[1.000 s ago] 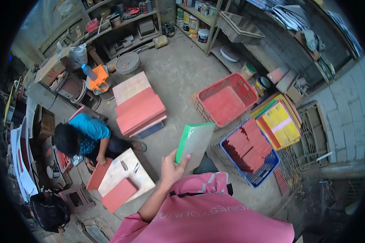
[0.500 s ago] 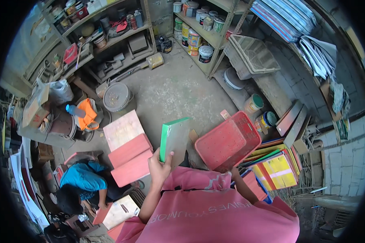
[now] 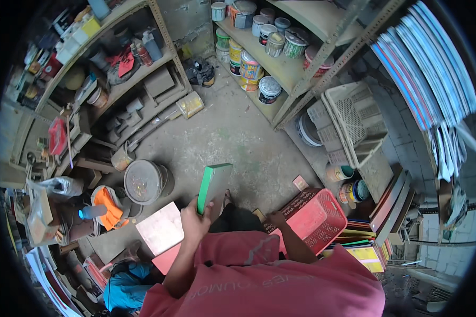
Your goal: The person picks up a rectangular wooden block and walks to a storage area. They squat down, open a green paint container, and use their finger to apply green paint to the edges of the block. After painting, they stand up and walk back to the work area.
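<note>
My left hand [image 3: 194, 219] is closed round the lower part of a flat grey panel with a green edge [image 3: 212, 182], held tilted upward in front of me. My right hand [image 3: 275, 217] is beside the near left end of a red plastic crate [image 3: 325, 224]. Its fingers are too small and dark to tell whether they grip the crate. The crate sits on the floor to my right, its slotted side toward the shelves. Pink boards [image 3: 166, 259] and a pale board [image 3: 160, 228] lie to my left, partly behind my arm.
A person in a blue shirt [image 3: 127, 288] crouches at the lower left. A lidded bucket [image 3: 143, 182] stands on the floor at left. Shelves of paint cans [image 3: 269, 89] rise ahead, with a cream basket [image 3: 354, 124] at right. Stacked coloured boards [image 3: 367, 256] stand behind the crate.
My view has swung forward. My right hand has come forward and left, along the crate, which now shows its slotted side. My left hand still holds the panel, now lower and further left.
</note>
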Action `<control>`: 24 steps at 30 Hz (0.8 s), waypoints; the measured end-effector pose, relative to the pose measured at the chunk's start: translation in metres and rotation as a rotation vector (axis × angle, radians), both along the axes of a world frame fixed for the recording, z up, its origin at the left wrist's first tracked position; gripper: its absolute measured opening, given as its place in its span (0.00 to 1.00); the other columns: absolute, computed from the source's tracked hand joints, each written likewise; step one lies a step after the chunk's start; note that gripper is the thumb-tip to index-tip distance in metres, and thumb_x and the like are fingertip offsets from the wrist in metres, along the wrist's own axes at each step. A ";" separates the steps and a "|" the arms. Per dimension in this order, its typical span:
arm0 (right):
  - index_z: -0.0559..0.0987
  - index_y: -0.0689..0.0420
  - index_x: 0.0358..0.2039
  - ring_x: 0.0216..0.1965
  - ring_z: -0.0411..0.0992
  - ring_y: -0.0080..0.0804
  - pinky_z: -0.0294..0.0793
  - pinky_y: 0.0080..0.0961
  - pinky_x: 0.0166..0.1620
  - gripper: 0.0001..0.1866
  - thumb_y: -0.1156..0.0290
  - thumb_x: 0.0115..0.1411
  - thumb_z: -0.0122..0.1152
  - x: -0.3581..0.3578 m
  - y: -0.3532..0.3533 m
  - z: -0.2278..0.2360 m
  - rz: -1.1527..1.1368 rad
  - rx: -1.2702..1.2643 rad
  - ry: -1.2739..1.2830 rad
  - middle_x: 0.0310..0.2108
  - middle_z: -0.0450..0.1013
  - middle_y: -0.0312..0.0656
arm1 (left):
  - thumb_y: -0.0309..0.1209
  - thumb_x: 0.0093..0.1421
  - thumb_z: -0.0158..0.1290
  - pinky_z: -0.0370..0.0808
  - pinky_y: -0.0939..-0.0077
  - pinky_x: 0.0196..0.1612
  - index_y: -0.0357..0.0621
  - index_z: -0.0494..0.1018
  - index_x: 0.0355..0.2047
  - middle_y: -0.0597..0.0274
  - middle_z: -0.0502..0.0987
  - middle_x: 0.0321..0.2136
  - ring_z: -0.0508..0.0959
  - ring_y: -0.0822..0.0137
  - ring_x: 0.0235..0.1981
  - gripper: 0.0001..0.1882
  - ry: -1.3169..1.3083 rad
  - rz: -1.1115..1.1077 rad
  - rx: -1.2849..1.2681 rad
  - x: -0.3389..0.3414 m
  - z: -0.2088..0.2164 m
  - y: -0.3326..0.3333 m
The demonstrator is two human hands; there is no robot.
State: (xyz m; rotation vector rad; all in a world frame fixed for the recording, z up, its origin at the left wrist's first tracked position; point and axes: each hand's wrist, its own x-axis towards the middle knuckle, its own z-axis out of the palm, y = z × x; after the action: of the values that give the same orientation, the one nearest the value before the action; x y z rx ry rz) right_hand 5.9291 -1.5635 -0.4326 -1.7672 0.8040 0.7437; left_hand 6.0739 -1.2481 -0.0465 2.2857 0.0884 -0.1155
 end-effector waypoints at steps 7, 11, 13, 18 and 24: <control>0.82 0.64 0.32 0.26 0.81 0.31 0.80 0.30 0.33 0.22 0.55 0.56 0.71 0.174 -0.029 0.009 0.015 -0.158 -0.020 0.27 0.82 0.45 | 0.32 0.58 0.59 0.76 0.46 0.32 0.41 0.76 0.46 0.39 0.77 0.22 0.80 0.38 0.27 0.16 0.032 -0.150 0.138 0.187 -0.037 -0.009; 0.84 0.59 0.27 0.34 0.82 0.40 0.80 0.36 0.43 0.23 0.49 0.48 0.75 0.300 -0.051 -0.003 0.115 -0.452 -0.073 0.31 0.82 0.47 | 0.31 0.58 0.59 0.76 0.46 0.34 0.42 0.76 0.45 0.38 0.78 0.23 0.80 0.37 0.29 0.15 0.033 -0.205 0.151 0.289 -0.075 -0.018; 0.84 0.59 0.27 0.36 0.81 0.46 0.79 0.40 0.43 0.23 0.49 0.48 0.75 0.369 -0.062 -0.039 0.172 -0.575 -0.164 0.31 0.81 0.50 | 0.31 0.58 0.58 0.77 0.46 0.34 0.42 0.76 0.45 0.38 0.78 0.23 0.80 0.37 0.29 0.15 -0.022 -0.258 0.167 0.346 -0.113 -0.025; 0.82 0.60 0.33 0.40 0.78 0.58 0.77 0.47 0.42 0.18 0.57 0.53 0.72 0.562 -0.086 -0.138 0.112 -0.631 -0.314 0.33 0.79 0.57 | 0.29 0.58 0.58 0.78 0.50 0.35 0.42 0.77 0.45 0.39 0.79 0.26 0.81 0.39 0.30 0.14 -0.029 -0.318 0.221 0.463 -0.207 -0.049; 0.79 0.59 0.46 0.51 0.69 0.52 0.69 0.45 0.52 0.22 0.66 0.52 0.72 0.737 -0.131 -0.222 0.132 -1.021 -0.750 0.47 0.72 0.50 | 0.26 0.56 0.59 0.76 0.54 0.32 0.42 0.77 0.44 0.43 0.77 0.23 0.80 0.41 0.26 0.14 -0.071 -0.422 0.118 0.562 -0.325 -0.068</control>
State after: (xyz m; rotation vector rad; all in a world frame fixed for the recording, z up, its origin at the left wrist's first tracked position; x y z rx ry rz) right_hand 6.6662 -1.6942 -0.6550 -2.7470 0.5516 -0.3905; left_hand 6.6363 -1.3165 -0.3711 2.3923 -0.4361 -0.2525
